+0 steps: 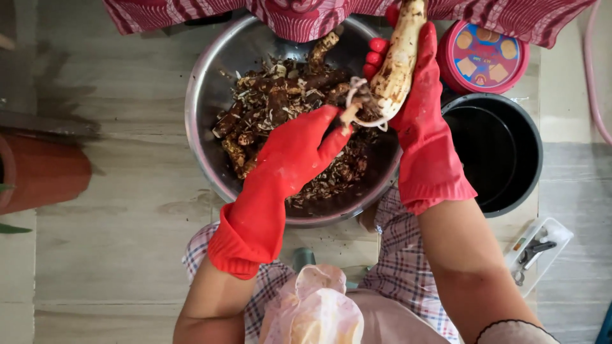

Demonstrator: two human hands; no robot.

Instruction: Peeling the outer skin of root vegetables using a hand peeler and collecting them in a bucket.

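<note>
Both my hands wear red rubber gloves over a large steel bowl (203, 95). My right hand (417, 95) grips a long root (398, 60), mostly peeled pale with brown patches, held upright above the bowl's right rim. My left hand (299, 150) pinches a small peeling tool against the root's lower end, where a curl of peel (360, 105) hangs. The bowl holds several unpeeled brown roots (280, 95) and a heap of peelings.
A black pot (500, 150) stands to the right of the bowl, with a round red tin (481, 57) behind it. A terracotta pot (38, 172) lies at the left edge. A white tray with small tools (535, 251) sits lower right. Striped red cloth (306, 16) hangs at the top.
</note>
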